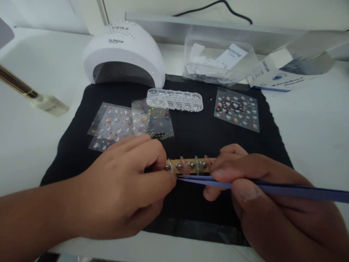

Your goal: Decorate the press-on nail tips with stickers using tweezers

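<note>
My left hand point(128, 185) is closed at the left end of a narrow wooden stand point(174, 162), its thumb and finger pinched at the end nail tip. Several translucent nail tips, among them a pink one point(183, 165) and a green one point(197, 165), stand along it beside small silver balls point(191, 165). Between thumb and fingers, my right hand point(245, 182) holds blue tweezers point(289, 190). The tweezers' points meet my left thumb tip, and whether they grip anything is too small to tell. Fingers of my right hand rest by the stand's right end.
On the black mat point(196, 142) lie sticker sheets point(117, 123), another sheet point(237, 109) and a compartment case of small gems point(175, 100). Behind are a white lamp point(122, 51), a clear box of pads point(218, 63) and an open carton point(283, 74). A brush point(29, 92) is at left.
</note>
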A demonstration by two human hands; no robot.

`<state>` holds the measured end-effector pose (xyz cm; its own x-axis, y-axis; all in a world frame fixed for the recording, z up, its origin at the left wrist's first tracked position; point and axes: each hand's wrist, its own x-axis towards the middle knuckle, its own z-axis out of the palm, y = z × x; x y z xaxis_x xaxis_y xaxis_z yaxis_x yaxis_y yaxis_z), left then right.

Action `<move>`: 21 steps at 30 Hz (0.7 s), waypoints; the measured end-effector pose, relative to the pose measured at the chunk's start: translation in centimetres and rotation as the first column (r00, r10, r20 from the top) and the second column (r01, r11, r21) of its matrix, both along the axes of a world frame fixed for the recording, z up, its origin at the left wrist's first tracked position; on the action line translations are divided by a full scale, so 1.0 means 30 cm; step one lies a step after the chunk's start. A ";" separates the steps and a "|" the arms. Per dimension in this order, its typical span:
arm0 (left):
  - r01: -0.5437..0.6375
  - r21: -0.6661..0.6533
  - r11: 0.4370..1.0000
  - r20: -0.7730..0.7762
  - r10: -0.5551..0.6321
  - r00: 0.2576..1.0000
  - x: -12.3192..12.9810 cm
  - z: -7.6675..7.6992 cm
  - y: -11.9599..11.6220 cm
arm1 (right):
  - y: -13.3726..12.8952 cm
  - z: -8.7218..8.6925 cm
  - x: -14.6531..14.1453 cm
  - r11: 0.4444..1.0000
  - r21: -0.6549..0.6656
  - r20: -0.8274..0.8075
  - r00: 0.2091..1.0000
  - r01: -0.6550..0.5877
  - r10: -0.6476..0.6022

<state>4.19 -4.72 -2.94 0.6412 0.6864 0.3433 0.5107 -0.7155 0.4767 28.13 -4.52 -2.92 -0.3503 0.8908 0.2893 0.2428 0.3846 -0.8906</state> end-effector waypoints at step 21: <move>0.017 -0.078 0.997 0.047 -0.013 0.999 0.009 -0.001 0.007 | 0.043 0.046 -0.018 0.906 -0.272 -0.346 0.845 0.326 -0.408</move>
